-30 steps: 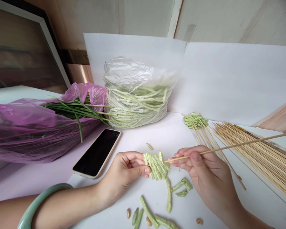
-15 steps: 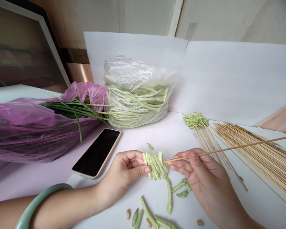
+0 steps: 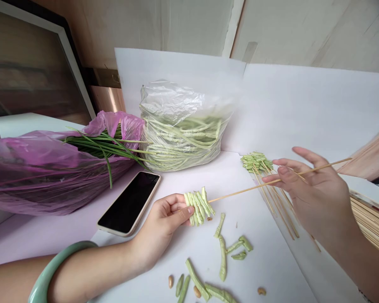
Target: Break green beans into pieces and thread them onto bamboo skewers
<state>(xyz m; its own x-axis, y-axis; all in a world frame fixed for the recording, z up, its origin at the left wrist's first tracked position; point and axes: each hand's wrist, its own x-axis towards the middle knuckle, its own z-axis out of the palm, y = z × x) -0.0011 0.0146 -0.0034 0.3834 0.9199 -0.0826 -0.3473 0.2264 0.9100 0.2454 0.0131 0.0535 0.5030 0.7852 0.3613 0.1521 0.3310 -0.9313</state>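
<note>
Long bean pieces (image 3: 199, 206) are sitting side by side on one end of a bamboo skewer (image 3: 236, 195), over the white tabletop (image 3: 271, 261), and the left hand (image 3: 167, 219) is pinching them between thumb and fingers. The right hand (image 3: 318, 189) is holding its fingers spread along the skewer, which is passing behind the thumb; from where I'm standing, I cannot tell whether it is gripping the wood. Below the hands, loose bean lengths (image 3: 222, 259) and a few tan seeds (image 3: 261, 291) are lying scattered. Near the left hand, a smartphone (image 3: 129, 204) is lying face up, and a pale green bangle (image 3: 47, 273) is circling the left forearm. Behind, a clear plastic bag (image 3: 173, 99) is bulging with whole long beans (image 3: 183, 147), while a purple-pink bag (image 3: 34, 176) is spilling slender green stalks (image 3: 96, 145) toward it. Bean-loaded skewers (image 3: 255, 162) are lying beyond the right hand, and bare bamboo sticks (image 3: 371, 223) are showing past the right forearm.
</note>
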